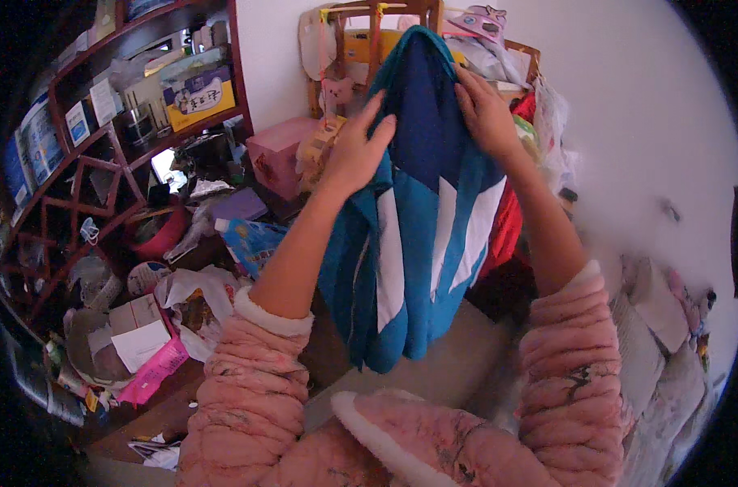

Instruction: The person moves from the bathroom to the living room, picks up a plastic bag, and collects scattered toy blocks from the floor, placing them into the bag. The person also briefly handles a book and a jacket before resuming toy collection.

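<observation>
A teal, navy and white zip jacket (pixel 414 243) hangs in front of me, with its collar end uppermost and its lower folds dangling. My left hand (pixel 360 146) is at its upper left edge, the thumb and fingers spread apart against the cloth. On the upper right edge lies my right hand (pixel 484 112), its fingers bent along the teal border. Whether either hand pinches the fabric is hard to tell. Pink quilted sleeves with pale fluffy cuffs cover my forearms.
Behind the jacket stands a wooden rack (pixel 433 12) with bags and a pink cap (pixel 478 24). To the left are a dark red shelf unit (pixel 244 73), a pink box (pixel 277 152), a white plastic bag (pixel 198 298) and a bright pink packet (pixel 156 371). Red cloth (pixel 503 231) hangs at right.
</observation>
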Motion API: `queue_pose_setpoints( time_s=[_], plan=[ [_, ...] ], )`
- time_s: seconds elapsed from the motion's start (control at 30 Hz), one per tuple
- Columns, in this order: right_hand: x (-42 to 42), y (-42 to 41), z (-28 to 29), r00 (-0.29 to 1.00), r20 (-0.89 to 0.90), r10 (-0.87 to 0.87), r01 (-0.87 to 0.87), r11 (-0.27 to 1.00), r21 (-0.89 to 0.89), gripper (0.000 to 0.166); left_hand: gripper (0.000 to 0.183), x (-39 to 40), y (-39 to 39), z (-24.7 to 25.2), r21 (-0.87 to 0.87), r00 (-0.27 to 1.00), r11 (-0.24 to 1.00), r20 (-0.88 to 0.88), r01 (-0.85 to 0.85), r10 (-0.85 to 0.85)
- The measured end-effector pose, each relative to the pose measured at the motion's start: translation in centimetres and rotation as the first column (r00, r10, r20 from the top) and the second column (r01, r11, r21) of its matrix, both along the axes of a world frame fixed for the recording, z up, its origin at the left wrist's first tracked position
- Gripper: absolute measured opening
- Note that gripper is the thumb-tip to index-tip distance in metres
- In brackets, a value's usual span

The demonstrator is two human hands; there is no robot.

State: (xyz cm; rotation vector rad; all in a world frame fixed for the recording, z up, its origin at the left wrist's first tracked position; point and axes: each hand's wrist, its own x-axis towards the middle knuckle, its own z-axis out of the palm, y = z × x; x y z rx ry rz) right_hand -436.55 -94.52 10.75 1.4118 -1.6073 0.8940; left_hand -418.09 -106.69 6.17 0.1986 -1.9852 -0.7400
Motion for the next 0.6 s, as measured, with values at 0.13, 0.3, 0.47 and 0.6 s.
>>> queue_pose_setpoints(
  time_s=[0.13,0.3,0.47,0.6],
  plan=[
    [2.5,3.6,-2.3,0.966,-0.113,-0.234,0.233,0.972,-0.022,0.043,0.05,1.9,-1.6,-0.4,-0.219,0.968,0.957,-0.206,-0.19,0.145],
    [3.6,10.6,-11.9,0.943,0.041,-0.329,0.331,0.943,-0.04,0.044,0.047,5.0,2.7,-4.8,-0.326,0.882,0.888,-0.443,-0.323,0.159],
    [8.5,24.0,-30.8,0.728,0.565,-0.389,0.364,0.917,0.162,0.043,0.03,6.2,10.9,-12.7,-0.341,0.885,0.913,-0.323,0.222,-0.336],
    [22.2,36.2,-45.0,-0.098,0.867,-0.489,0.442,0.759,0.478,0.042,0.025,3.9,16.9,-23.2,0.054,0.681,0.695,0.154,0.717,-0.716]
  ],
)
